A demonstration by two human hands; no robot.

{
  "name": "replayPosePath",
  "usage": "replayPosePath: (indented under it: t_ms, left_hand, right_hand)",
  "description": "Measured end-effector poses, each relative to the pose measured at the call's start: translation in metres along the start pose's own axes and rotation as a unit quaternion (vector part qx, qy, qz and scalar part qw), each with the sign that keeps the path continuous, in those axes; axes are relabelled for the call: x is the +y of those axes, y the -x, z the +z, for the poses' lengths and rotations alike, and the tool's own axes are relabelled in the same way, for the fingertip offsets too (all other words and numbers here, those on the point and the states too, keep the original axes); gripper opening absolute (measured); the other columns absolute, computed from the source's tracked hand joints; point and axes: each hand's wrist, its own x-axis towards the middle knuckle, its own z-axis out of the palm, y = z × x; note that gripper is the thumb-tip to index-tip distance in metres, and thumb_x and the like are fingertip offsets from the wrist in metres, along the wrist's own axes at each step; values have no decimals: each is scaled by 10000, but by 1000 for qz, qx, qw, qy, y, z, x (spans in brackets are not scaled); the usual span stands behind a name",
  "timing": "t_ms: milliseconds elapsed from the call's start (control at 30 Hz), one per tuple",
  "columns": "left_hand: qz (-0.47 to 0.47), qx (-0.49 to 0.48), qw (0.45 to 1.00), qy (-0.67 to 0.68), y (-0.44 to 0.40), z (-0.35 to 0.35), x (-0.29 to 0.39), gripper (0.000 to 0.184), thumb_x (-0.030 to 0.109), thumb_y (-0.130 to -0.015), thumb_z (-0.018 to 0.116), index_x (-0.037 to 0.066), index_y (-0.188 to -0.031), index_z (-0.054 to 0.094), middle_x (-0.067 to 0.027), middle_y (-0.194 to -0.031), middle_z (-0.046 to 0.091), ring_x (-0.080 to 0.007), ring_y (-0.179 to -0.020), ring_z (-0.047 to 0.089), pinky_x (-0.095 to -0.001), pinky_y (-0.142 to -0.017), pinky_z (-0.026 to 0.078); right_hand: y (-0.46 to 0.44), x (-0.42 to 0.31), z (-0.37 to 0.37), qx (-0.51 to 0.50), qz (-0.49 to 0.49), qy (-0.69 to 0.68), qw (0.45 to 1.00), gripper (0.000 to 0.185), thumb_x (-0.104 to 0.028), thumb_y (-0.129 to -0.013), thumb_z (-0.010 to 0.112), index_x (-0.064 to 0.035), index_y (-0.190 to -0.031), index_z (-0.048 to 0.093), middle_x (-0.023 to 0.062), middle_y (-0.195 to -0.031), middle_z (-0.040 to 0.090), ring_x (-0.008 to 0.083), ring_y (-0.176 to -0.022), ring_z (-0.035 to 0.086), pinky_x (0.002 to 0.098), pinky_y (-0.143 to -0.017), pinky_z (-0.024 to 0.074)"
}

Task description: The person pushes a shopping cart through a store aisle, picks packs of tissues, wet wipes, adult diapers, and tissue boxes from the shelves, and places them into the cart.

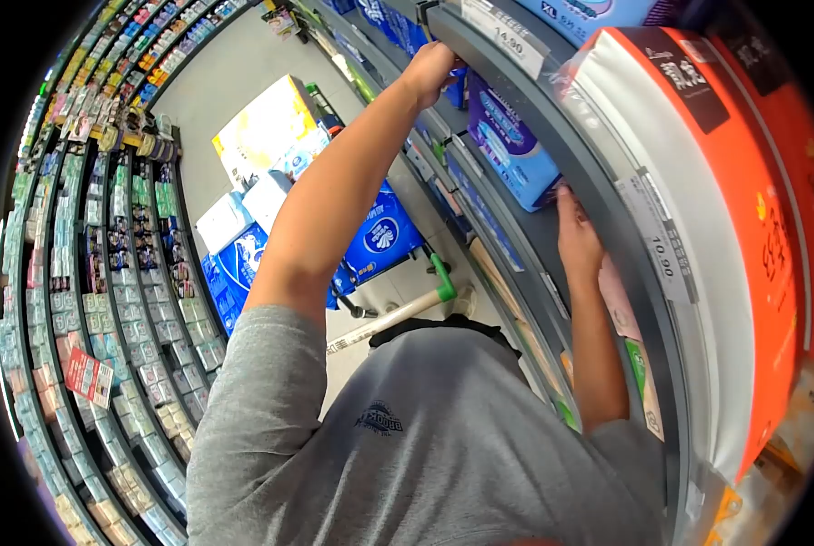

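Observation:
A purple and light-blue package (513,146) sits tilted between the grey shelf edges. At its lower end is my right hand (581,238), with the fingers close together and the fingertips against the package; part of the grip is hidden. My left hand (432,73) reaches to the shelf edge beyond the package's upper end. Its fingers are curled beside dark blue packaging, and what they hold is too hidden to name.
Behind my left arm stands a cart with a green and white handle (398,314), loaded with blue packs (379,234) and a yellow and white box (266,126). Large orange and white packs (730,191) line the right shelf. Stocked shelves (120,273) curve along the left.

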Motion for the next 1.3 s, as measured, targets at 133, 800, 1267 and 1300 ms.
replayPosePath:
  t_ms: [133,800,1267,1300]
  left_hand:
    - [7,-44,998,-49,-7,19,-1,365,341,-890,590,64,-1124,633,-44,-990,665,-145,-856,605,-335,-722,452]
    - [11,-40,995,94,84,-36,-22,744,130,-791,798,-32,-1390,387,-143,-1154,626,-213,-1015,641,-343,-910,524]
    - [-72,-77,968,227,130,-96,-72,529,-13,-852,649,71,-1341,465,-81,-1204,602,-213,-1095,614,-380,-939,528]
    - [-80,-76,962,248,132,-97,-75,527,-29,-839,640,69,-1329,472,-80,-1189,607,-211,-1072,623,-380,-926,534]
  right_hand:
    - [0,-18,3,-24,90,51,994,520,-394,-915,631,73,-1143,636,135,-1199,656,208,-1147,585,273,-968,406]
    - [3,26,27,-15,126,-266,956,714,117,-733,665,84,-1365,335,186,-1294,516,243,-1139,571,318,-909,496]
    - [13,62,49,99,81,-290,948,552,63,-799,543,7,-1343,465,93,-1236,565,194,-1097,552,291,-937,438]
    - [13,62,51,118,48,-286,950,513,61,-797,531,8,-1307,498,89,-1222,571,191,-1092,554,291,-942,435]
